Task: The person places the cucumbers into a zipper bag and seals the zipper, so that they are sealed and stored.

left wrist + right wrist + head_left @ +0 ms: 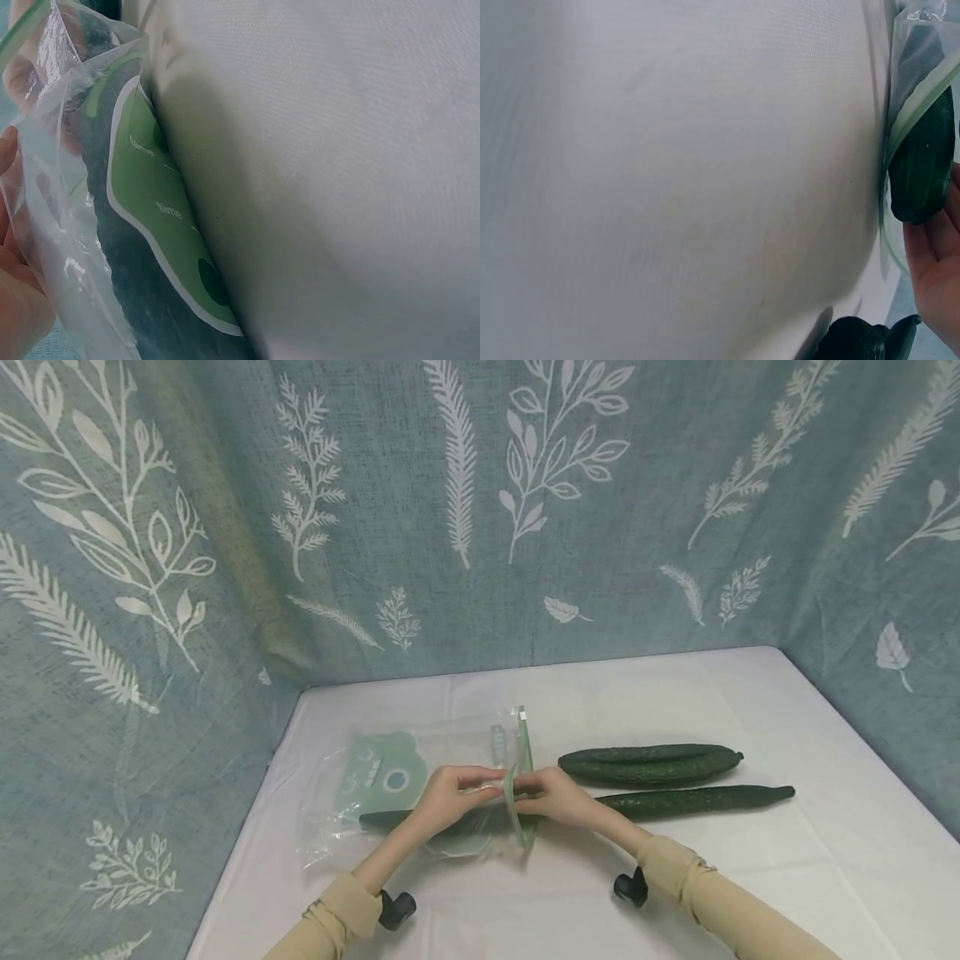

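The left hand [453, 797] pinches the clear plastic film between thumb and fingers, close to the mouth of a transparent zip bag with green print [457, 735]. The right hand [566, 797] meets it at the light green zip strip [524, 735]. Its fingers touch the blunt end of a dark green, long cucumber [922, 172], but I cannot tell if they grip it, pinch the strip, or only give support. This cucumber lies mostly inside the bag, along its near side, and its end is at the open mouth.

For this step, I think it is good to hold the two lips of the mouth well apart and to guide the cucumber by its end, straight along the bag. The strip bends around the cucumber here, so a sideways push could catch the rim or stretch the thin film. The folds of film near the left fingers also may hinder.

Farther to the right, a thick dark green cucumber [648, 764] and a slim, longer dark green cucumber [697, 802] lie on the white tablecloth [825, 877]. The slim one is just beside the right hand, which partly hides it, so the wrist could nudge it. Behind the table hangs a blue-green curtain with white leaves [465, 610].
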`<state>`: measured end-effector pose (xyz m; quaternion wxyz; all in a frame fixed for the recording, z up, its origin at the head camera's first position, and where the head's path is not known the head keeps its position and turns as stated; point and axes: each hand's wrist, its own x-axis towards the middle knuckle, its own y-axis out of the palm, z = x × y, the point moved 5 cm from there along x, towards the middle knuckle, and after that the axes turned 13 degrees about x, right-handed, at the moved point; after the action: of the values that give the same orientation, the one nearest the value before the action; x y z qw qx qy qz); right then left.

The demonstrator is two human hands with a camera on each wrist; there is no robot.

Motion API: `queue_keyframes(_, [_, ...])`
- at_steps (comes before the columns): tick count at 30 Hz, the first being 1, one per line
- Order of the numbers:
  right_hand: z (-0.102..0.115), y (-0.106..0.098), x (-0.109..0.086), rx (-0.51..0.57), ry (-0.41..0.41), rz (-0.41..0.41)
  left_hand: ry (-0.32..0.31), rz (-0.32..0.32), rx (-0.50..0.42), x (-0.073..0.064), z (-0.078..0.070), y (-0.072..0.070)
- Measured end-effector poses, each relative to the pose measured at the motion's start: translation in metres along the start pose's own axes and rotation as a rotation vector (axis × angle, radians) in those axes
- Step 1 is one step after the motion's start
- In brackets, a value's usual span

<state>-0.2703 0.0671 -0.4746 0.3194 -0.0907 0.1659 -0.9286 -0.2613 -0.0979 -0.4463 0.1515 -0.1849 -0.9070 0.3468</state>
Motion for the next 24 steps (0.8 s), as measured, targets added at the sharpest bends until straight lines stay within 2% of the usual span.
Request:
queue_keyframes(15, [0.001, -0.015, -0.016, -0.004, 0.054, -0.023, -0.027, 0.014, 0.003, -0.001, 0.001, 0.002])
queue_keyframes(18, [0.003, -0.021, -0.02, 0.006, 0.042, -0.038, -0.037, 0.009, 0.009, -0.002, -0.005, 0.0])
queue_keyframes(24, [0.001, -0.031, -0.029, -0.022, 0.027, -0.052, -0.041, 0.025, 0.014, -0.005, -0.025, -0.008])
